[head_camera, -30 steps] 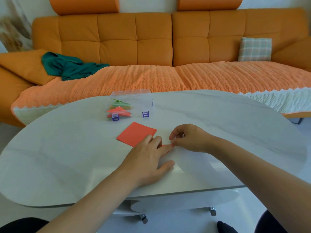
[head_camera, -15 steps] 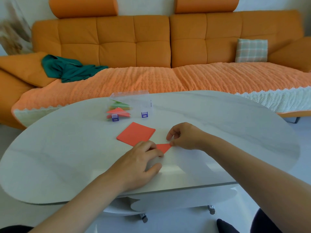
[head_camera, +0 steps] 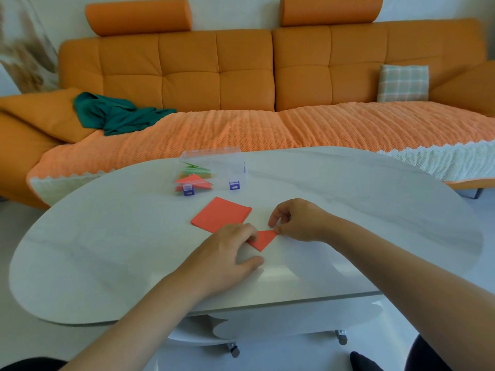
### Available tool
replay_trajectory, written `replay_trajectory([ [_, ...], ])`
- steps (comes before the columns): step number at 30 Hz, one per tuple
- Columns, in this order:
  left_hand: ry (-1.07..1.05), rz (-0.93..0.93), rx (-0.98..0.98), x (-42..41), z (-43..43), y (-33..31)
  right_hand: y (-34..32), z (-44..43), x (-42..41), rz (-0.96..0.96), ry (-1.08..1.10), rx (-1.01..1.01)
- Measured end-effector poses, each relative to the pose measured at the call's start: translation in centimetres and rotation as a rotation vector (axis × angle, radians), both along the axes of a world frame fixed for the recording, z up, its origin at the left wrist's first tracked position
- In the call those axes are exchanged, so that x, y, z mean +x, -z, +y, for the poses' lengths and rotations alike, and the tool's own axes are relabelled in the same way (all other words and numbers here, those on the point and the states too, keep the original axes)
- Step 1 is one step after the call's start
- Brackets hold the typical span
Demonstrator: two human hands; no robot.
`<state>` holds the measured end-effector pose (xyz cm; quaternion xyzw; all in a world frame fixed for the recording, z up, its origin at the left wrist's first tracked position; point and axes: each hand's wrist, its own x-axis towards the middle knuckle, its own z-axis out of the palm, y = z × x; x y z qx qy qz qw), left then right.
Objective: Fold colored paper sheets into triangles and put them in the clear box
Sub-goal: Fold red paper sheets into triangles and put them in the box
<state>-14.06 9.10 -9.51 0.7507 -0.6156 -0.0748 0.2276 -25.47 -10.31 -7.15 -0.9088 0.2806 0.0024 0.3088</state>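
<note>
- Red folded paper (head_camera: 263, 240), triangular, lies flat on the white worktop (head_camera: 107, 250) near its front edge.
- On its left part the left hand (head_camera: 227, 253) presses bent fingertips, thumb apart on the worktop, gripping nothing.
- At its right corner the right hand (head_camera: 297, 220) pinches it between thumb and forefinger.
- Just behind lies a stack of red sheets (head_camera: 221, 214).
- Farther back stands the clear box (head_camera: 214, 170), holding red and green folded pieces.

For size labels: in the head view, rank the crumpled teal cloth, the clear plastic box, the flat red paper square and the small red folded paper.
Largest: crumpled teal cloth.
Next: clear plastic box and flat red paper square, too alike to rank.
Smallest: small red folded paper, though nearest the camera.
</note>
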Motion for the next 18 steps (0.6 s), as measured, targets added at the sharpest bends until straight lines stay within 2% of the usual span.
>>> replay_trajectory([
  [5,-0.039,0.025,-0.022,0.8,-2.3,0.2,0.1,0.3,-0.3,0.006,-0.053,-0.091],
  [9,0.025,-0.113,-0.054,2.0,-2.5,0.0,-0.1,0.0,-0.6,-0.041,-0.134,-0.139],
  [12,0.029,-0.135,-0.123,2.3,-2.8,-0.3,-0.1,0.0,-0.7,-0.112,-0.194,-0.124],
  [14,-0.011,-0.073,-0.152,2.2,-2.9,-0.7,0.0,0.3,-0.5,-0.167,-0.199,-0.102],
  [18,-0.168,0.199,-0.188,1.8,-3.0,-1.4,-0.2,0.4,0.2,-0.267,-0.148,-0.005],
])
